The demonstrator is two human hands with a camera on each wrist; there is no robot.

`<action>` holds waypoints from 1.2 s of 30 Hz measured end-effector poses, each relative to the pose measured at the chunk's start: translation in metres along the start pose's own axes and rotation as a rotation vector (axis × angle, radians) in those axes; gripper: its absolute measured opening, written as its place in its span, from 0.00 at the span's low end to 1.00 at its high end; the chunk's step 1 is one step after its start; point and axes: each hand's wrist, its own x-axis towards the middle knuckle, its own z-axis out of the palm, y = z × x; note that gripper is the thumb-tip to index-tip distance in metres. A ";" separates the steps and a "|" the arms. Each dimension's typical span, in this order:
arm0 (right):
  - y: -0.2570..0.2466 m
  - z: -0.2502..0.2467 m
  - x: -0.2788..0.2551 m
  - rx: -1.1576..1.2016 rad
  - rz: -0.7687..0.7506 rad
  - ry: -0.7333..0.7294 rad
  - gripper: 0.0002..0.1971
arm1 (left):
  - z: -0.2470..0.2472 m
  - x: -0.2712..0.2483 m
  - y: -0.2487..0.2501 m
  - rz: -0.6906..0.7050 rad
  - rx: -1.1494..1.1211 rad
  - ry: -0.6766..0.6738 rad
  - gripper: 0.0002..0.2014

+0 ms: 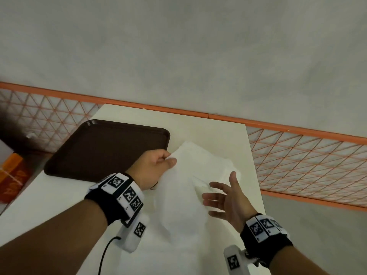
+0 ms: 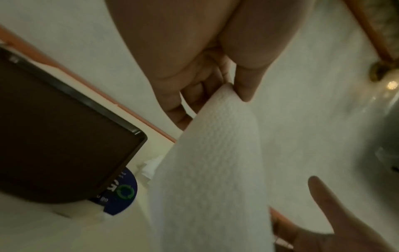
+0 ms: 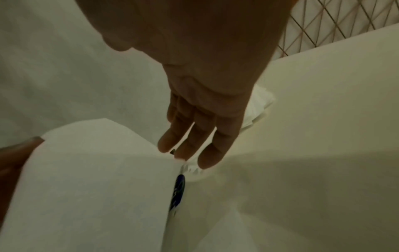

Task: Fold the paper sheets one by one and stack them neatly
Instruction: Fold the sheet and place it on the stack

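Observation:
A white embossed paper sheet [image 1: 178,187] hangs lifted above the white table [image 1: 59,195]. My left hand [image 1: 158,163] pinches its top corner between thumb and fingers; the left wrist view shows that pinch on the paper sheet [image 2: 207,170] by my left hand [image 2: 226,88]. My right hand [image 1: 220,197] is open with fingers spread beside the sheet's right edge, holding nothing. In the right wrist view my right hand [image 3: 190,153] hovers by the edge of the sheet [image 3: 92,179]. More white paper [image 1: 228,169] lies crumpled on the table behind.
A dark brown tray [image 1: 107,147] lies on the table's far left. A blue round label [image 2: 123,192] shows under the paper near the tray corner. An orange mesh railing [image 1: 305,165] borders the table at the right and back. An orange box [image 1: 12,175] sits left.

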 end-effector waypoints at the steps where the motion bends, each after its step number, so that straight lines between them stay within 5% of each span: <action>1: 0.003 0.005 -0.003 -0.023 0.008 -0.006 0.43 | -0.001 -0.002 -0.002 -0.006 -0.036 0.048 0.07; 6: 0.015 0.025 -0.009 -0.138 0.084 -0.010 0.38 | -0.009 -0.011 -0.009 -0.053 -0.139 0.146 0.05; 15: 0.017 0.055 -0.011 0.045 0.056 -0.037 0.25 | -0.011 -0.028 0.013 -0.040 -0.366 0.113 0.08; 23: -0.006 0.044 -0.012 0.187 -0.236 0.020 0.12 | -0.038 -0.032 -0.012 -0.055 -0.023 0.259 0.21; 26: -0.013 0.038 -0.014 0.172 -0.275 -0.013 0.11 | -0.038 -0.031 -0.022 -0.050 0.054 0.285 0.16; 32: -0.015 0.036 -0.016 0.077 -0.270 -0.069 0.10 | -0.035 -0.030 -0.027 -0.067 -0.012 0.333 0.10; 36: -0.021 0.038 -0.013 0.057 -0.308 0.003 0.10 | -0.038 -0.032 -0.024 -0.100 -0.132 0.231 0.11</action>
